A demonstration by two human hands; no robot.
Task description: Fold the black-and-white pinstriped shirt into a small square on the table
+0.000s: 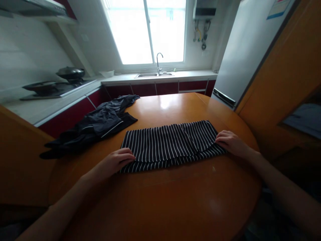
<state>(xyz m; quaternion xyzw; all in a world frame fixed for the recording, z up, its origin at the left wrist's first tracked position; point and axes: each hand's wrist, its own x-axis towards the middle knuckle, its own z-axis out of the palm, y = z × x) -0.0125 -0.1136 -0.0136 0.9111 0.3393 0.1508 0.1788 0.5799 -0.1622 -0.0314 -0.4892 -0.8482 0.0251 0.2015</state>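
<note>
A black garment with white stripes [165, 142] lies folded into a long flat rectangle on the wooden table [163, 194]. Its upper layer ends a little short of the lower layer along the edge nearest me. My left hand [120, 159] pinches the near left corner of that upper layer. At the other end, my right hand [227, 140] has its fingers closed on the right edge of the same layer. The cloth between my hands sags slightly and shows a few creases. What kind of garment it is, I cannot tell.
Dark crumpled clothing [100, 122] with thin white piping lies along the table's left side, partly over its edge. Beyond the table are a counter with a sink [152, 75], a stove with pans [70, 72] to the left, and a fridge [245, 47] to the right.
</note>
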